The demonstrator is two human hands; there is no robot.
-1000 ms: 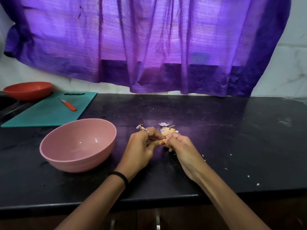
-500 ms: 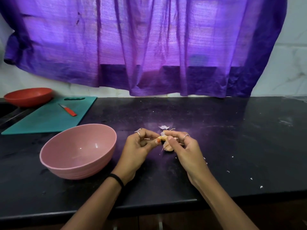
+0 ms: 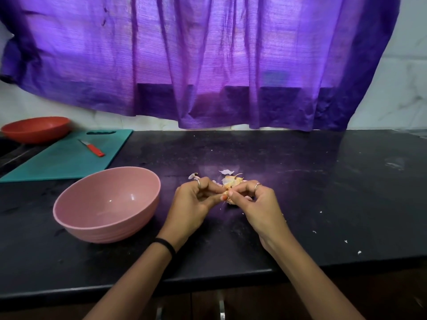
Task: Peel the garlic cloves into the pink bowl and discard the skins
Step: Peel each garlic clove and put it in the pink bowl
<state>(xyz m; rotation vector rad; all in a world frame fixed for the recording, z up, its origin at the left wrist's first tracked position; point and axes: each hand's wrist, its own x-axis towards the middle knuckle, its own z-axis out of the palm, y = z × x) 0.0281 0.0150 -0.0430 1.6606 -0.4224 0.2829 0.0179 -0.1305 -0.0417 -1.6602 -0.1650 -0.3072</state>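
Observation:
The pink bowl (image 3: 105, 204) stands on the black counter left of my hands, and I see nothing inside it. My left hand (image 3: 196, 202) and my right hand (image 3: 256, 202) meet fingertip to fingertip just above the counter, both pinching a small garlic clove (image 3: 227, 192) that is mostly hidden by the fingers. Behind the fingers lies a small heap of garlic and papery skins (image 3: 232, 180). One loose skin (image 3: 193, 175) lies behind my left hand.
A teal cutting board (image 3: 67, 158) with a small red-handled knife (image 3: 93, 148) lies at the back left, next to an orange bowl (image 3: 35, 129). White skin flakes (image 3: 346, 241) dot the counter on the right. A purple curtain hangs behind.
My hands have stayed together over the same spot, working the clove between the fingertips. The camera view has shifted slightly. The bowl has not moved.

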